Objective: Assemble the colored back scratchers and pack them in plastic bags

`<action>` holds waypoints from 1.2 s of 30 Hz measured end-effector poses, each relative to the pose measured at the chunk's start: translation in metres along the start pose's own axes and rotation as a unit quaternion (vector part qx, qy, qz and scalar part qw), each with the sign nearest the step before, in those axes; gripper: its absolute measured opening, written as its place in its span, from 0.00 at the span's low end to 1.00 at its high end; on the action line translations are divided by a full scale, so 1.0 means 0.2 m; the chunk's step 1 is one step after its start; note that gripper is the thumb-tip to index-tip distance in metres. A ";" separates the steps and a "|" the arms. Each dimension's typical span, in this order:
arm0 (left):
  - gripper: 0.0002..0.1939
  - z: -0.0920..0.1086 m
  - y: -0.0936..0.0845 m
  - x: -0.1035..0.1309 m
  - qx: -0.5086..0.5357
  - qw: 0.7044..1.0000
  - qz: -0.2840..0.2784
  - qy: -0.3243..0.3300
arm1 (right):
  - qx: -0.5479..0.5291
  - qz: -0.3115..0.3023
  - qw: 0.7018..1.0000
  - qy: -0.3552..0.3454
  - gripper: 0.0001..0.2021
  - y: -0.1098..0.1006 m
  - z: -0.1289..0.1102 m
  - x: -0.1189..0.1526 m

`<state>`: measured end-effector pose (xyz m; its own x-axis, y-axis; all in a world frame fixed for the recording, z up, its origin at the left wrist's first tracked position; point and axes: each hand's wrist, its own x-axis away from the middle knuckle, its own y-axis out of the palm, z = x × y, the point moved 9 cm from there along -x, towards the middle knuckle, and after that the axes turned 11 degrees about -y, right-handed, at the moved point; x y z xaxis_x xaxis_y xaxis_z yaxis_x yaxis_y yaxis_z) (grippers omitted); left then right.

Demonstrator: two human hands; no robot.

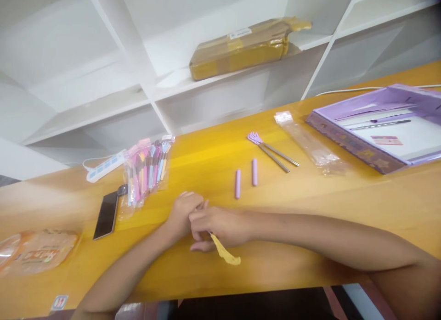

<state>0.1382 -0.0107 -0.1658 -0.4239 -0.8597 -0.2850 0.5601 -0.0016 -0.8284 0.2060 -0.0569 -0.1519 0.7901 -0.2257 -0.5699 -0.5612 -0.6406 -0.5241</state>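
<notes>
My right hand (222,226) is closed around a back scratcher (224,252); its yellow curved end sticks out below the fingers, toward the front edge. Pressed against the right fingers, my left hand (185,210) is curled over something that its fingers hide. Just beyond the hands, two loose purple grip sleeves (237,184) lie on the table. Behind those rest two purple claw-shaped back scratcher heads (255,137) on thin metal rods, without sleeves.
On the left lie clear packs of colourful back scratchers (148,168), a power strip (106,166), a dark phone (106,214) and an orange-printed bag (41,253). To the right are a plastic sleeve (310,143) and a purple box (358,148). A taped parcel (241,49) sits on the shelf.
</notes>
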 end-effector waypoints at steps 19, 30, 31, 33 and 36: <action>0.26 0.01 0.16 0.02 -0.027 0.989 -0.113 0.094 | 0.336 -0.171 0.922 -0.087 0.07 0.30 -0.04 0.09; 0.26 0.07 0.19 0.01 -0.026 0.980 -0.185 0.075 | 0.380 -0.080 0.912 -0.134 0.09 0.30 -0.18 0.13; 0.26 0.07 0.19 0.01 -0.015 0.980 -0.186 0.068 | 0.382 -0.076 0.911 -0.136 0.10 0.30 -0.19 0.13; 0.26 0.05 0.18 -0.01 0.018 0.981 -0.185 0.052 | 0.387 -0.070 0.909 -0.139 0.10 0.29 -0.19 0.13; 0.26 0.04 0.16 -0.02 0.057 0.982 -0.175 0.047 | 0.391 -0.074 0.906 -0.146 0.12 0.29 -0.20 0.13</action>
<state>0.1628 -0.0116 -0.1869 -0.6653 -0.7455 -0.0395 0.4419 -0.3506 -0.8257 0.2029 -0.1289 -0.1717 0.8362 0.0979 -0.5396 -0.5476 0.0928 -0.8316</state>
